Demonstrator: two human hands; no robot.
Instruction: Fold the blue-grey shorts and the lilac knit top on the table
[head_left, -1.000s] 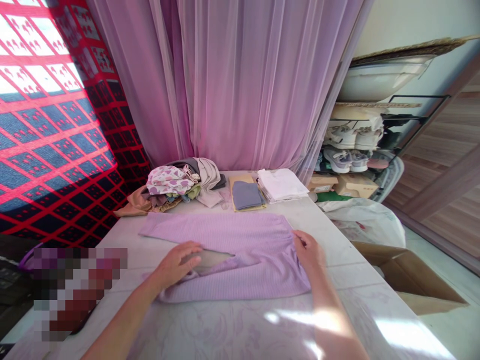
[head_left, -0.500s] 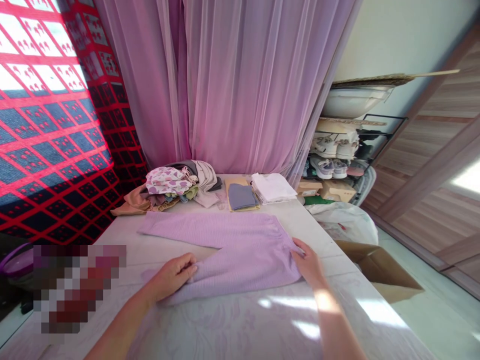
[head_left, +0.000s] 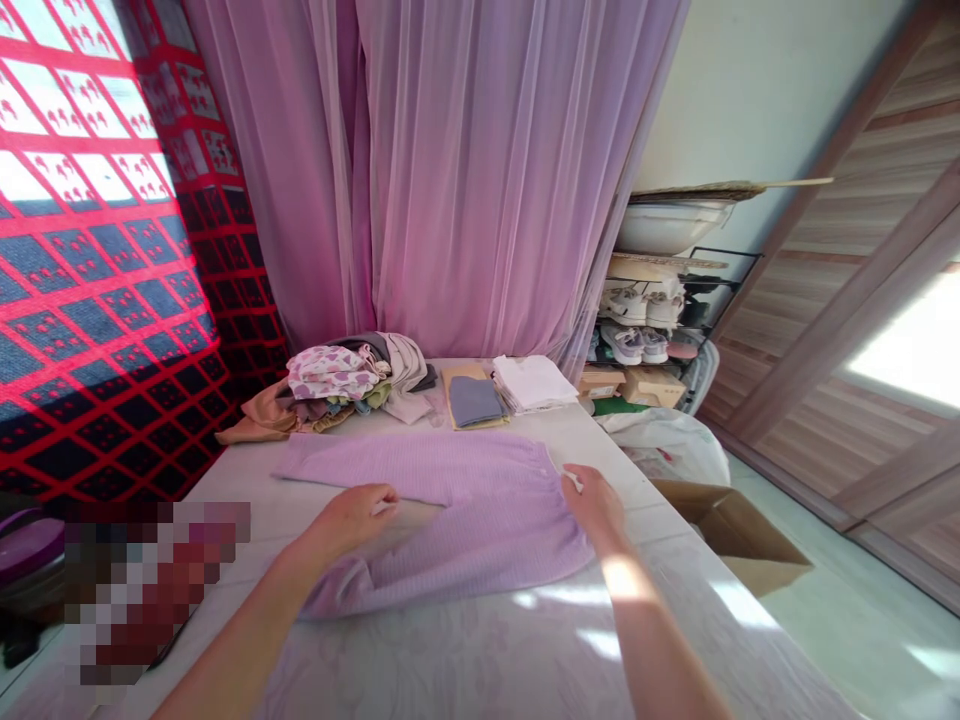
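A pair of lilac ribbed trousers (head_left: 480, 520) lies flat on the table, its legs to the left and its gathered waistband to the right. My left hand (head_left: 356, 515) hovers over the gap between the two legs, thumb and fingers a little apart, holding nothing. Beside the waistband is my right hand (head_left: 596, 505), thumb and forefinger parted with a pale gap between them; whether its fingertips touch the cloth I cannot tell. The end of the nearer leg is rumpled and partly behind my left forearm.
A heap of mixed clothes (head_left: 345, 380) sits at the table's back left. Beside it lie a folded grey-blue cloth (head_left: 476, 400) and a stack of white cloths (head_left: 534, 382). An open cardboard box (head_left: 739, 535) and a shoe rack (head_left: 649, 310) stand right of the table (head_left: 450, 660).
My left hand has come off the nearer leg and moved up over the gap. My right hand's fingers have loosened at the waistband. The view has turned slightly right.
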